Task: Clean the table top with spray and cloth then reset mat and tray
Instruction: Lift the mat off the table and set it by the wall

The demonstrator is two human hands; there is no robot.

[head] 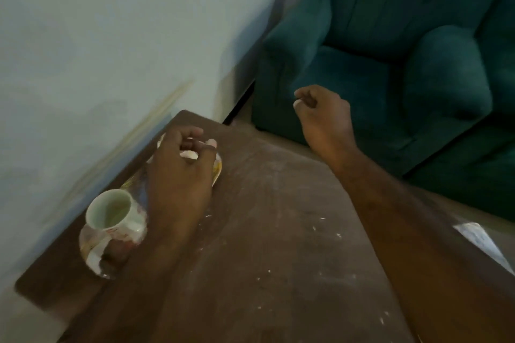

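On the brown tabletop (273, 203), against the pale wall (97, 36), my left hand (178, 175) hovers over a small plate or tray (218, 168) with a yellow-edged rim; the fingers curl around something pale, but blur keeps me from saying whether my grip has truly closed on it, so I cannot tell. My right hand (324, 113) is raised past the far edge, in front of the green armchair (390, 50), loosely clenched with a bit of something white pinched at the fingertips; what it is I cannot make out.

I judge the step in hand is clearing the surface before any spraying. To do it well I should take the plate by its rim with a firm pinch, lift it level so nothing slides off, and mind the mug (111, 214) just beside my wrist, which stands tilted on a patterned mat or saucer (94, 250) and could tip if my forearm brushes it. White crumbs and dusty streaks (315, 227) lie over the middle and near part, so that is where wiping matters most.

Counted: one mug, one plate, one patterned piece beneath the mug, one armchair, and one pale flat thing (479, 239) at the right edge. No spray bottle or cloth shows.
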